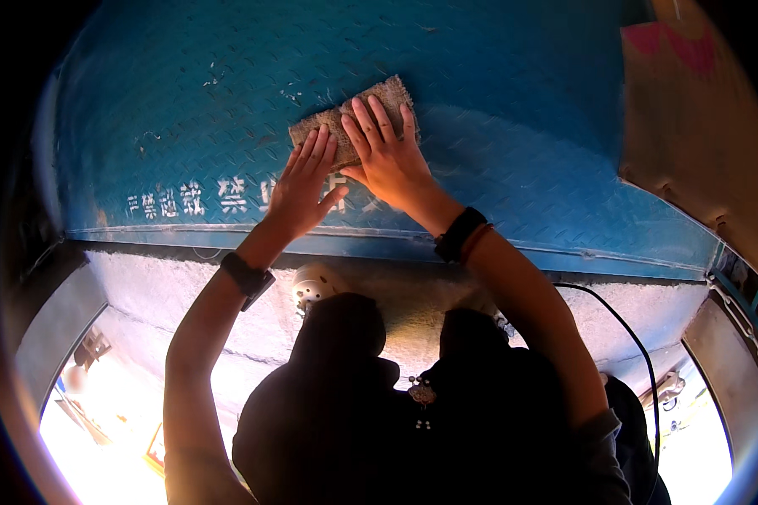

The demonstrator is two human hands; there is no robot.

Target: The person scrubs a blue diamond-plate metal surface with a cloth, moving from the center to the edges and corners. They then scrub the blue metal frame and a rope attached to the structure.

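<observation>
A folded brown rag point(335, 120) lies on a blue metal floor plate point(497, 160) with a raised tread pattern. My left hand point(301, 181) rests flat with its fingertips on the rag's left part, thumb spread out to the side. On the rag's right part my right hand point(387, 158) is laid flat, fingers stretched and apart. Both palms face down, and they cover much of the rag's near side. White painted characters point(232, 195) run along the plate's near edge, partly hidden behind my hands and wrists.
Brown cardboard point(691, 126) with pink marks lies at the right. A raised metal lip point(564, 252) borders the plate, with a pale concrete strip point(177, 286) nearer me. A black cable point(640, 337) curves down at right, near a chain point(741, 324). A light perforated shoe point(314, 284) shows below.
</observation>
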